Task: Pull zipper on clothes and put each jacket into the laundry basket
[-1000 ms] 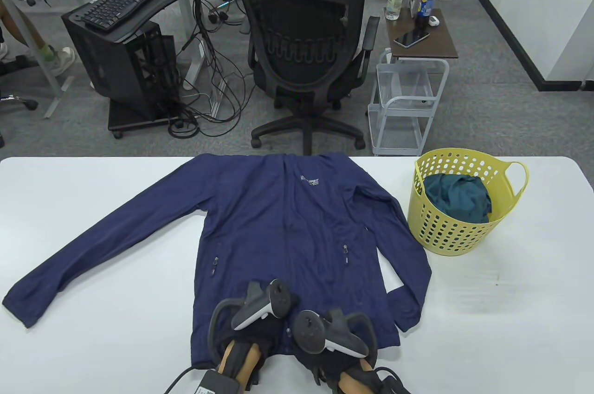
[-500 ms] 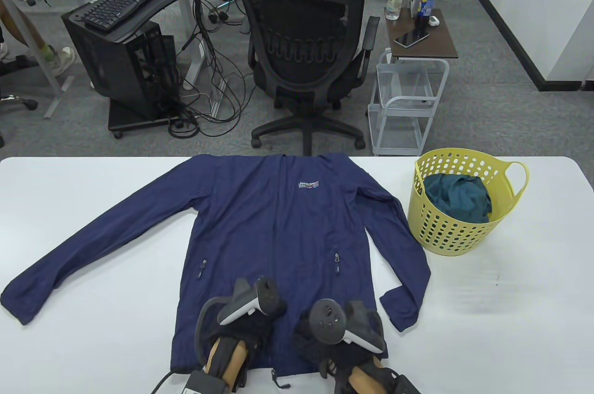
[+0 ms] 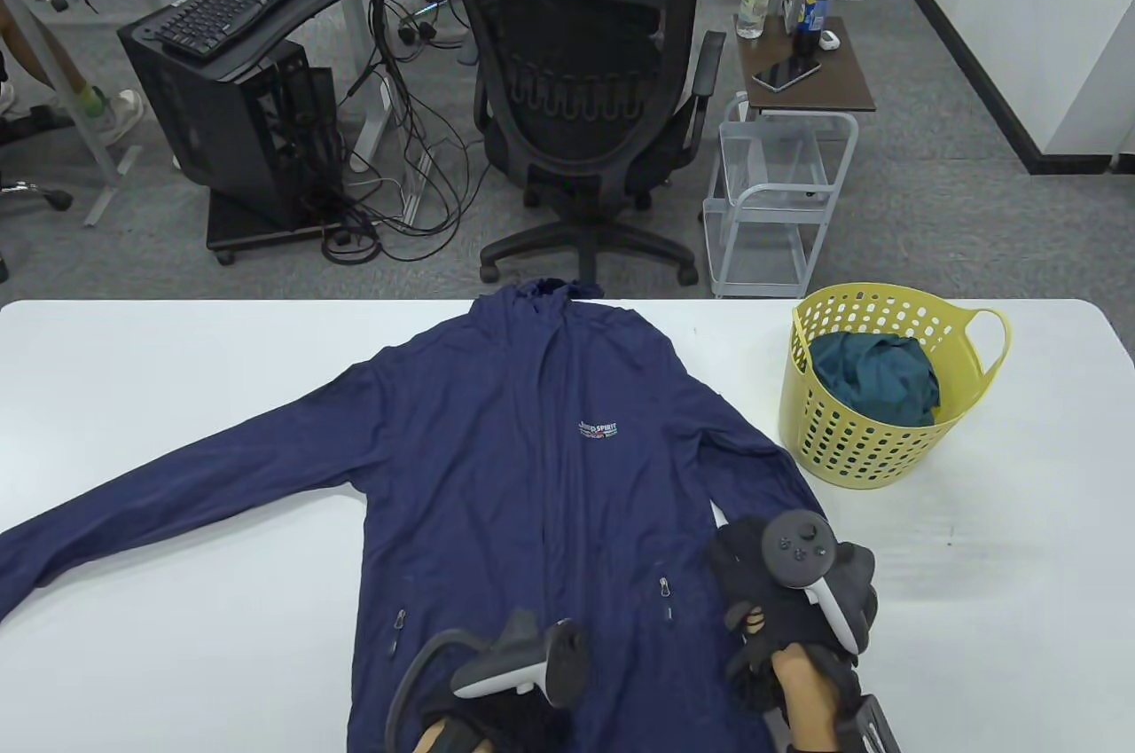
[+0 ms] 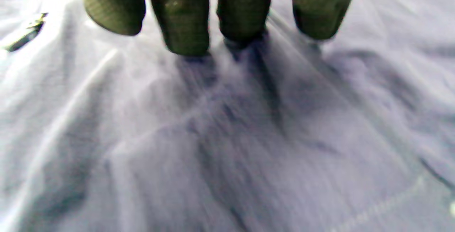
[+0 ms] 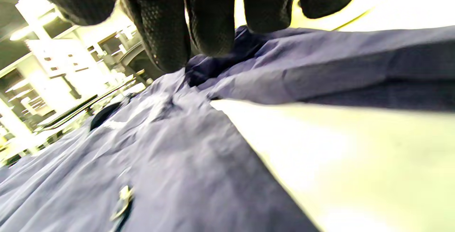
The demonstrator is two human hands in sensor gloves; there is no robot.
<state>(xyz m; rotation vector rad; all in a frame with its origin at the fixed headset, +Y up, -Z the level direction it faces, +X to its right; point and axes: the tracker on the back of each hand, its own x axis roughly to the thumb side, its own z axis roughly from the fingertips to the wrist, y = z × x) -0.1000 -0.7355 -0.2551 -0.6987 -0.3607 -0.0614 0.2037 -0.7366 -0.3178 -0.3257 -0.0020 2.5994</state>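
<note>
The right hand (image 3: 780, 602) lay on the right side of the navy jacket (image 3: 532, 487), where the sleeve meets the body. In the right wrist view its fingers (image 5: 167, 29) were bent down onto a bunched fold of the cloth, but I could not tell whether they really pinched it or only pressed it. The left hand (image 3: 505, 700) was on the lower front of the jacket, near the table edge. In the left wrist view its fingers (image 4: 188, 22) were straight and only pressed the cloth flat; they held nothing.

The jacket lay spread on the white table (image 3: 177, 363), front side up, with the collar at the far edge and the left sleeve stretched out to the side. The front zipper (image 3: 545, 478) ran down the middle; it looked closed along most of its length, but the slider was not visible to me. So I judged that the step in hand was arranging the jacket for the zipper. The next move would need a hand to find the slider and the other to keep the cloth tight.

The yellow laundry basket (image 3: 842, 451) stood just beside the right sleeve, with a teal garment (image 3: 873, 376) already inside.

The small chest logo (image 3: 598, 429) seemed to read "SPIRIT"; the smaller line under it was too fine to read.
</note>
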